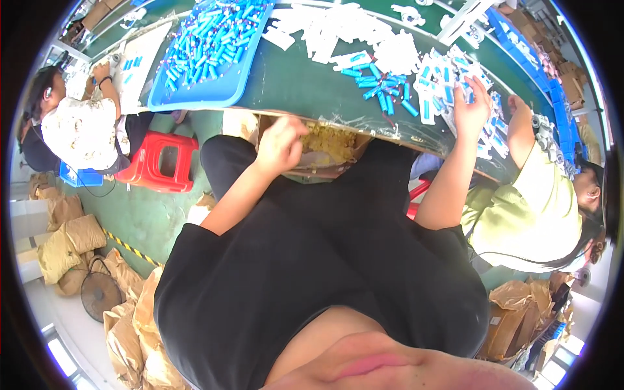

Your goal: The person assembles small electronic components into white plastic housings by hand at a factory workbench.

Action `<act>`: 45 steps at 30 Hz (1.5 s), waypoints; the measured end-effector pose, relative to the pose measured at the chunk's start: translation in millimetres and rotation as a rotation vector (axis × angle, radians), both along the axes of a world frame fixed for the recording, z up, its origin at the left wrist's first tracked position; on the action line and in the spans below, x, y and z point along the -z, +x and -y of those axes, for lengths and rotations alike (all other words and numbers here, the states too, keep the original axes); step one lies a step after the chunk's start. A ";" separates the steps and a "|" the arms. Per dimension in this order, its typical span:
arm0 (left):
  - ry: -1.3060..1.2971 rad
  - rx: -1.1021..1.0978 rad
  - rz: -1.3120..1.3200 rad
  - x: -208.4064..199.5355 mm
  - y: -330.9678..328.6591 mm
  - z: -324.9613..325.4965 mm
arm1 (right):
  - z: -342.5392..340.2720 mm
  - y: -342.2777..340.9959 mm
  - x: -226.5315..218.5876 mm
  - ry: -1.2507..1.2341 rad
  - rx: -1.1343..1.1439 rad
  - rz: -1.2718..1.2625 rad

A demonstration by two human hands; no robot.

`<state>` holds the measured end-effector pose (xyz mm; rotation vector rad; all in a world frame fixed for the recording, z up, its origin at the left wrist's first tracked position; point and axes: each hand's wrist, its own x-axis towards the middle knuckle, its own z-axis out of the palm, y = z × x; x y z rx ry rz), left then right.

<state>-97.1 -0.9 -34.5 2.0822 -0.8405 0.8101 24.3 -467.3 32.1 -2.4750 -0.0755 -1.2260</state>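
Reaches with curved right hand [473, 107] over white parts [422, 119] bearing blue cylinders [426, 107], at right on the green table [299, 81]; curls left hand [281, 145] near its edge, with both grips impossible to tell. Likely light, stiff, smooth; best pinched by white edges.

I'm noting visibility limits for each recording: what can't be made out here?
- Left hand: blurred in the head view; whether it holds anything small is unclear.
- Right hand, among white and blue parts: head view, too small to tell its grip.
- Blue tray: far end cut off by the head view's upper edge.
- Yellow material: head view, partly hidden by the table.
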 end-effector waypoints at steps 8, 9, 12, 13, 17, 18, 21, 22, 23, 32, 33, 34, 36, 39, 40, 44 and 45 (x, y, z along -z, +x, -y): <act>0.379 -0.333 -0.075 -58.0 159.1 19.4 | -114.3 22.1 -9.0 0.154 -0.438 0.159; 0.525 -0.389 -0.001 -50.8 177.0 16.5 | -141.3 27.0 -14.5 0.189 -0.575 0.151; 0.565 -0.291 -0.097 -21.6 204.4 1.2 | -194.5 49.0 -22.7 0.181 -0.757 -0.153; 0.545 -0.325 -0.103 -21.6 205.2 7.4 | -195.1 63.1 -17.0 0.114 -0.714 -0.274; 0.524 -0.359 -0.068 -13.0 204.5 6.3 | -197.4 95.4 -2.7 -0.238 -0.543 -0.522; 0.473 -0.317 -0.109 -11.8 202.4 5.0 | -196.9 98.8 9.3 -0.233 -0.545 -0.527; 0.457 -0.269 -0.100 -13.5 202.5 8.7 | -192.2 102.8 30.3 -0.330 -0.484 -0.522; 0.495 -0.262 -0.054 -13.5 202.9 8.9 | -192.7 102.3 31.1 -0.333 -0.497 -0.522; 0.495 -0.273 -0.059 -14.8 205.7 9.0 | -191.4 103.0 30.9 -0.315 -0.502 -0.520; 0.358 -0.231 0.129 -24.5 201.4 9.0 | -207.0 99.3 11.0 0.245 -0.738 -0.163; 0.263 -0.216 0.193 -31.0 199.3 10.8 | -208.4 97.3 6.5 0.467 -0.816 -0.123; 0.231 -0.296 0.348 -37.9 193.5 16.0 | -207.7 90.1 -1.9 0.579 -0.810 -0.099; 0.141 -0.349 0.362 -38.3 179.8 23.1 | -208.3 89.7 -6.9 1.033 -1.073 -0.098; -0.271 -0.422 0.005 -30.9 144.6 38.4 | -201.5 96.9 -0.9 1.092 -1.123 -0.195; -0.369 -0.454 -0.162 -28.9 133.7 38.6 | -202.0 97.4 1.4 1.103 -1.136 -0.194; -0.001 -0.539 -0.231 -13.8 115.0 7.6 | -213.9 93.1 -1.3 0.990 -1.148 -0.309; -0.012 -0.583 -0.167 -16.5 109.2 12.4 | -217.5 90.1 2.6 0.968 -1.194 -0.308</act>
